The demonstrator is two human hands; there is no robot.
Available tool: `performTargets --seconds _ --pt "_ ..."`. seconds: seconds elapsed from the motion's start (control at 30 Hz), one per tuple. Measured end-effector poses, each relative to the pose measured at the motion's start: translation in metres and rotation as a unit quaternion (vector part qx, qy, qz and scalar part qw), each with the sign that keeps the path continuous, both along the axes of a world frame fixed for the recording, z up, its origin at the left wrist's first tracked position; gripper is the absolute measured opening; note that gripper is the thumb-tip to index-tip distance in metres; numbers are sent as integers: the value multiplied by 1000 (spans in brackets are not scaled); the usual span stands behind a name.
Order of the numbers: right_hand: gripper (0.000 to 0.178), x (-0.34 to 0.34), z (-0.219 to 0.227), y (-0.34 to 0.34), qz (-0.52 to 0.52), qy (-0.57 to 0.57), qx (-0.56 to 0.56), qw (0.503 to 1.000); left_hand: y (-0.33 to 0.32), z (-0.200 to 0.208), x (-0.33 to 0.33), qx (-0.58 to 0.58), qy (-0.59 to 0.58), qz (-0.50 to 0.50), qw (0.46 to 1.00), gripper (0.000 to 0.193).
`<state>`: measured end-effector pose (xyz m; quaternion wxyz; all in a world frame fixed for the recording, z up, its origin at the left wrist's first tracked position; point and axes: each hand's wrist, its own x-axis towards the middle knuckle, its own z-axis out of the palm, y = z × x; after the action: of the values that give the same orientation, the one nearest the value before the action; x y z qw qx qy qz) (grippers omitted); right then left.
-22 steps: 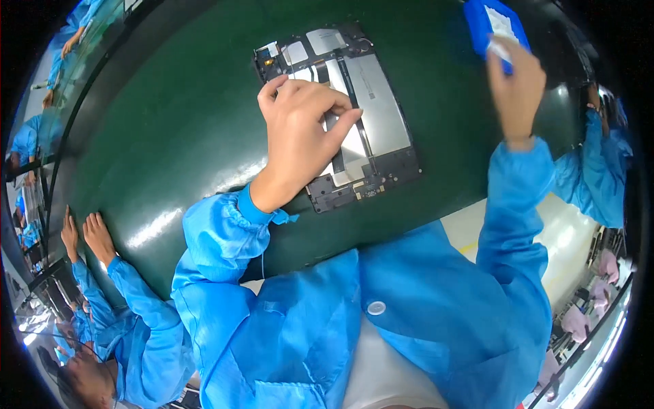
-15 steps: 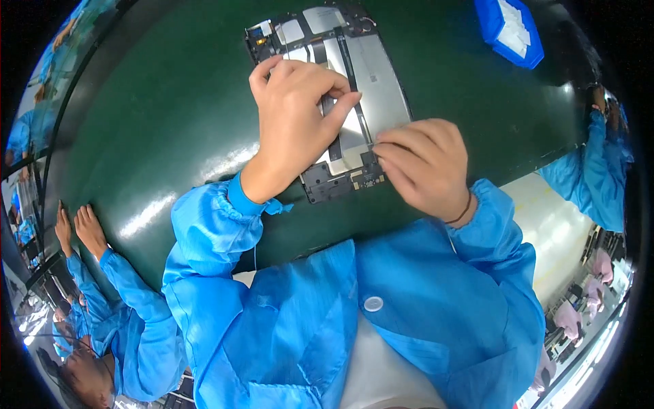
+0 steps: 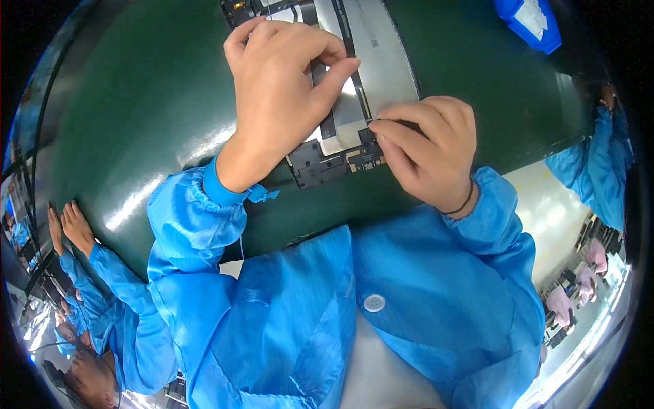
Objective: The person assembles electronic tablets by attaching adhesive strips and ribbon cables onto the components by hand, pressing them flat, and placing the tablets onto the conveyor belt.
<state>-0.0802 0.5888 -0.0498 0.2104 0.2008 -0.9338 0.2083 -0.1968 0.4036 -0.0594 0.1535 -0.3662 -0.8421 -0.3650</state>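
Observation:
An opened tablet (image 3: 392,75) lies on the green table with its silver inside, black parts and small circuit board facing up. Its top end runs out of the picture. A narrow black flex cable (image 3: 344,27) runs lengthwise across it. My left hand (image 3: 276,85) reaches over the tablet, thumb and index finger pinched at the cable's middle. At the cable's lower end, beside the small circuit board (image 3: 368,160), the thumb and fingertips of my right hand (image 3: 436,146) are closed on it. The fingers hide the exact contact points.
A blue tray (image 3: 548,37) holding white pieces sits at the far right. To the left, a co-worker's hands (image 3: 76,225) rest on the green table (image 3: 136,109). Another person's blue sleeve (image 3: 593,170) shows at the right edge.
The tablet and both hands sit higher in the picture, as the whole view has shifted. Both hands stay at the flex cable in nearly the same pose.

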Motion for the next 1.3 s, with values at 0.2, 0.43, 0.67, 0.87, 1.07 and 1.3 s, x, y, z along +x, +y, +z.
performTargets --seconds 0.2,0.43,0.67,0.87,1.07,1.3 --pt "18 0 -2 -2 -7 -5 -17 1000 -1 1 0 -16 -6 -4 1000 9" --pt "18 1 -3 -3 -10 -9 -20 1000 1 2 2 -17 -8 4 1000 8" --pt "19 0 -4 -3 -4 0 -26 1000 8 34 7 -35 -117 25 992 15" --pt "20 0 -6 -3 -1 4 -26 1000 6 31 7 -58 -106 21 992 14" --pt "20 -1 -5 -4 2 0 -24 1000 5 29 7 -55 -91 17 994 14" --pt "18 -4 0 -1 21 -4 23 1000 5 29 6 -66 -82 15 994 14"
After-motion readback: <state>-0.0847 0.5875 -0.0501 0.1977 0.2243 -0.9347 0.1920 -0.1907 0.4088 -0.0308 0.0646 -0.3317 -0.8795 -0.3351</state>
